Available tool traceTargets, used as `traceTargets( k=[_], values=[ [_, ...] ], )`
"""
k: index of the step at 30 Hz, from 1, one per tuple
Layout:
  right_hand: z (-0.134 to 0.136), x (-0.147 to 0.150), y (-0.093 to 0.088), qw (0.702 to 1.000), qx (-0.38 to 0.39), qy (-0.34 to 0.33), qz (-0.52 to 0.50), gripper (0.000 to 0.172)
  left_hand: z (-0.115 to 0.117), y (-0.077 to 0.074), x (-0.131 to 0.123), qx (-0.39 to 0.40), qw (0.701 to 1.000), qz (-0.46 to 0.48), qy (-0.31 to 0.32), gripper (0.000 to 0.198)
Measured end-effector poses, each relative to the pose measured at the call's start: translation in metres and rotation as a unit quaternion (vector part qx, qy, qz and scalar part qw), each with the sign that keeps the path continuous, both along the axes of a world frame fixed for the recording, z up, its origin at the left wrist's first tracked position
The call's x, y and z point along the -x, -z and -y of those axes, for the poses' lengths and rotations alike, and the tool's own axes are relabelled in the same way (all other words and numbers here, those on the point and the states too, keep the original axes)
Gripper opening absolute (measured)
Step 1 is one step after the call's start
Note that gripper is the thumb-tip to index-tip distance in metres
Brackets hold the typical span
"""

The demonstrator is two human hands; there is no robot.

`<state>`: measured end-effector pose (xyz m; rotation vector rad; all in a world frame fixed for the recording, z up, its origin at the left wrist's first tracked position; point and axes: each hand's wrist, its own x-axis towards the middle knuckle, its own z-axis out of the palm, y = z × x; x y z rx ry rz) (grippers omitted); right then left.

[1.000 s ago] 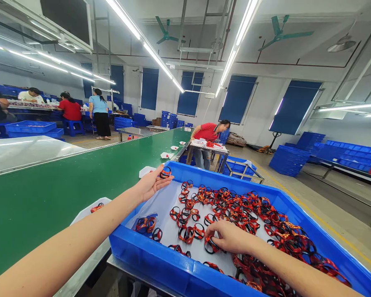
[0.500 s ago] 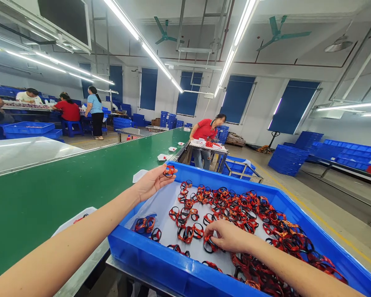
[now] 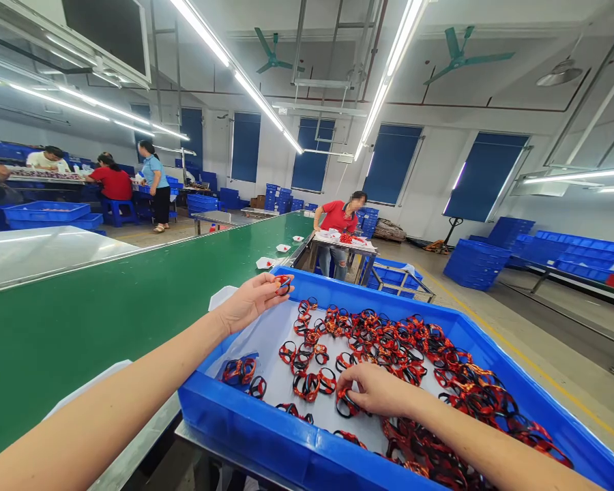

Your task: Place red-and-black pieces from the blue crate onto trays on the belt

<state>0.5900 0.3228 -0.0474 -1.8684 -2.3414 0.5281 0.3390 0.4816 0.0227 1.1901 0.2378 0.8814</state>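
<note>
A large blue bin [image 3: 266,429] in front of me holds several red-and-black looped parts [image 3: 389,341] on a pale liner. My left hand [image 3: 250,300] is raised over the bin's far left corner and pinches one red-and-black part [image 3: 283,281] between thumb and fingers. My right hand [image 3: 376,390] rests low inside the bin, fingers closed on a black-and-red loop [image 3: 346,404] lying among the others.
A green conveyor belt [image 3: 107,300] runs along my left with white trays [image 3: 221,296] riding on it. A person in a red shirt [image 3: 340,221] stands at a table ahead. Other people sit at benches far left. Blue crate stacks [image 3: 478,264] stand on the right.
The white trays on the belt have slid toward me and to the left. My left hand has turned the part slightly at the bin's corner. My right hand has hardly moved.
</note>
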Motion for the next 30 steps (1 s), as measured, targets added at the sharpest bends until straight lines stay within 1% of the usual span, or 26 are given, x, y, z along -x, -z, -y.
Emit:
traceTargets(
  k=[1,3,5,7,11,14,16,17,19,21,22,23,24,25,26,27,28,29,30],
  values=[
    [0.0,0.0,0.0,1.0,0.001,0.0,0.001,0.037,-0.003,-0.001,0.002,-0.014,0.999,-0.001,-0.032,0.021],
    [0.0,0.001,0.0,1.0,0.002,0.0,0.002,0.037,-0.012,-0.004,0.01,-0.067,0.987,-0.03,-0.142,0.025],
    [-0.001,0.001,0.0,1.0,0.003,-0.002,0.0,0.036,-0.027,-0.003,0.026,-0.117,0.955,-0.091,-0.258,0.031],
    [-0.001,0.001,0.001,1.0,0.002,-0.003,-0.002,0.036,-0.043,0.003,0.046,-0.133,0.92,-0.164,-0.33,0.038],
    [-0.002,0.001,0.002,1.0,0.006,0.007,0.005,0.034,-0.069,0.027,0.083,-0.096,0.863,-0.301,-0.393,0.05],
    [-0.002,0.001,0.001,1.0,0.012,0.009,0.011,0.033,-0.076,0.042,0.094,-0.084,0.823,-0.375,-0.418,0.046],
    [-0.002,0.002,0.001,1.0,0.01,0.004,0.009,0.034,-0.073,0.042,0.091,-0.099,0.804,-0.395,-0.433,0.041],
    [-0.002,0.002,0.001,1.0,0.009,0.003,0.007,0.034,-0.07,0.039,0.088,-0.115,0.798,-0.396,-0.44,0.038],
    [-0.002,0.001,0.002,1.0,0.012,0.003,0.003,0.034,-0.057,0.026,0.077,-0.16,0.791,-0.385,-0.447,0.034],
    [-0.002,0.0,0.003,1.0,0.016,0.002,-0.002,0.034,-0.04,0.01,0.061,-0.227,0.795,-0.377,-0.418,0.029],
    [-0.002,0.0,0.003,1.0,0.017,-0.001,-0.004,0.034,-0.03,0.003,0.052,-0.272,0.798,-0.383,-0.378,0.027],
    [-0.002,-0.001,0.004,1.0,0.017,-0.003,-0.005,0.034,-0.02,-0.001,0.043,-0.353,0.788,-0.409,-0.294,0.028],
    [-0.002,-0.001,0.004,1.0,0.017,-0.006,-0.005,0.034,-0.01,-0.003,0.034,-0.42,0.764,-0.448,-0.199,0.028],
    [-0.002,-0.001,0.004,1.0,0.017,-0.007,-0.004,0.034,-0.002,-0.002,0.026,-0.467,0.725,-0.494,-0.11,0.027],
    [-0.002,-0.001,0.004,1.0,0.017,-0.007,-0.003,0.034,0.005,0.002,0.019,-0.493,0.684,-0.536,-0.042,0.027],
    [-0.002,-0.001,0.003,1.0,0.018,-0.005,-0.001,0.034,0.009,0.009,0.013,-0.498,0.653,-0.571,-0.003,0.026],
    [-0.002,-0.001,0.003,1.0,0.019,-0.002,0.001,0.034,0.012,0.017,0.009,-0.492,0.632,-0.599,0.015,0.023],
    [-0.001,0.0,0.002,1.0,0.02,0.0,0.003,0.034,0.014,0.025,0.007,-0.483,0.622,-0.617,0.018,0.019],
    [-0.001,0.0,0.002,1.0,0.021,0.0,0.005,0.034,0.014,0.032,0.007,-0.474,0.618,-0.627,0.017,0.015]
  ],
)
